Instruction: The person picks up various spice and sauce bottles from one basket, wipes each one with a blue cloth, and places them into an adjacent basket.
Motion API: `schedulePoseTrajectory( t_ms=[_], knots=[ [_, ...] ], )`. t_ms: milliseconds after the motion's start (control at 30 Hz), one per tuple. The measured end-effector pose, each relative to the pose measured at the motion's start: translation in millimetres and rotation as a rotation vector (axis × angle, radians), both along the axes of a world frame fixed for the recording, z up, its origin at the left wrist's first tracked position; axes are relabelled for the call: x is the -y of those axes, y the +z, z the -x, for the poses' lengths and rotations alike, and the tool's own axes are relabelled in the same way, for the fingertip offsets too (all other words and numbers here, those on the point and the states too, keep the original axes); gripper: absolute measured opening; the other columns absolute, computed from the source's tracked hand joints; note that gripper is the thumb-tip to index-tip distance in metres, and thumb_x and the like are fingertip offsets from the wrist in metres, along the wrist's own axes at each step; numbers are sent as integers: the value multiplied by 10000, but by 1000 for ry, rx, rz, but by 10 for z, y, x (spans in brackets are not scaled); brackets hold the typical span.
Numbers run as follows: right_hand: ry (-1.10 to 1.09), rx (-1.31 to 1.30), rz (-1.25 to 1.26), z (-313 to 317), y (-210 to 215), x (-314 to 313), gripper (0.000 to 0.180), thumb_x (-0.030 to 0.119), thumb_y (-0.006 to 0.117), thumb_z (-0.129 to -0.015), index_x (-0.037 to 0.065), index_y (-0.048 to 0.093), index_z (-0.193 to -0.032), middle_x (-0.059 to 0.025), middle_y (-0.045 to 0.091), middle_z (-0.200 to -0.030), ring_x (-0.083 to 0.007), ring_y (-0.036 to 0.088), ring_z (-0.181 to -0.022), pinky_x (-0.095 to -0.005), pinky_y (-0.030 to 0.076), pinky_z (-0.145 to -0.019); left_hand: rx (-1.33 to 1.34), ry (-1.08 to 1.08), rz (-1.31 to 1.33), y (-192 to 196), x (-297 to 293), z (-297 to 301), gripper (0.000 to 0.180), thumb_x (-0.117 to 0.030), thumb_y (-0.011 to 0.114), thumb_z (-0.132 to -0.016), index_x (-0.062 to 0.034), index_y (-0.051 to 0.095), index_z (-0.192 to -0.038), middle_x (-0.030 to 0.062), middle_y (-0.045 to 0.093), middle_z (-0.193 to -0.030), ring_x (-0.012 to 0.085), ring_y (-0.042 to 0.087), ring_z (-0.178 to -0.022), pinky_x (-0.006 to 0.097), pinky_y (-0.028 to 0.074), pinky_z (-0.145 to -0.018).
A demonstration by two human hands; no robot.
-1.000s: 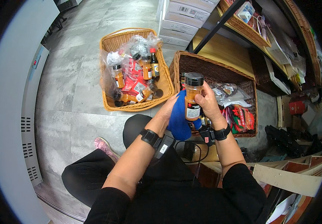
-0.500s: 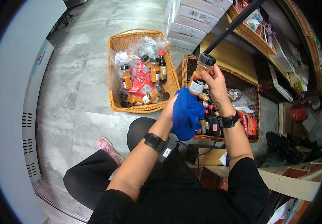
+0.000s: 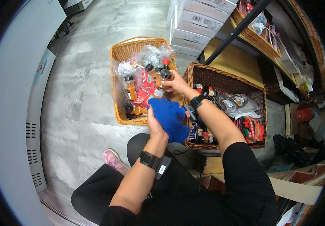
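My right hand (image 3: 175,83) grips a small jar with a black cap and orange contents (image 3: 161,81), held over the light wicker basket (image 3: 116,56). That basket holds several bottles, jars and red packets in clear bags. My left hand (image 3: 155,122) holds a blue cloth (image 3: 170,116) just below the jar, at the basket's near right edge. Both wrists carry black bands.
A darker wicker basket (image 3: 226,77) to the right holds more bottles and packets. White boxes (image 3: 196,19) stack behind it, next to a shelf unit with a black post (image 3: 238,30). A grey cabinet (image 3: 15,113) stands at the left on the grey floor.
My right hand has carried the jar from above the dark basket leftward to over the light basket. My left hand with the blue cloth has followed to the left.
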State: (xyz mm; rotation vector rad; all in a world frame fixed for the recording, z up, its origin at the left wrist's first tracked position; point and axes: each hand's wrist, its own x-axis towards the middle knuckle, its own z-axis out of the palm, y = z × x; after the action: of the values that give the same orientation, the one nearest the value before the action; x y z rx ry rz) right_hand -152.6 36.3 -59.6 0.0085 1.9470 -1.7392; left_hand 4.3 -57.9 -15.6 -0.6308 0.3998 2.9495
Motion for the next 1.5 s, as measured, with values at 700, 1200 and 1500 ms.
schedulePoseTrajectory(
  t_ms=[700,1200,1500],
  knots=[
    [-26,-89,-118,37,-238,-390,386,172,633,-799,35,484,-1128,-47,575,-845,-111,572,-706,-247,506,-561,115,-27,74,-113,-80,96,489,-443,300,-922,-37,518,-1087,156,602,-986,301,604,-855,417,497,-758],
    [-159,475,-468,-1232,-679,-2674,153,237,602,-820,92,565,-853,-1,560,-735,-105,528,-613,-273,504,-535,51,-233,203,-1,-320,50,494,-457,292,-912,-46,515,-1069,173,596,-984,305,587,-871,417,483,-783],
    [7,451,-884,-960,-962,-2227,401,297,600,-840,-46,540,-1039,-134,577,-993,-232,597,-668,-324,525,-550,110,-201,208,91,-371,47,473,-456,316,-908,-47,518,-1032,172,597,-950,303,589,-824,403,489,-737]
  ],
)
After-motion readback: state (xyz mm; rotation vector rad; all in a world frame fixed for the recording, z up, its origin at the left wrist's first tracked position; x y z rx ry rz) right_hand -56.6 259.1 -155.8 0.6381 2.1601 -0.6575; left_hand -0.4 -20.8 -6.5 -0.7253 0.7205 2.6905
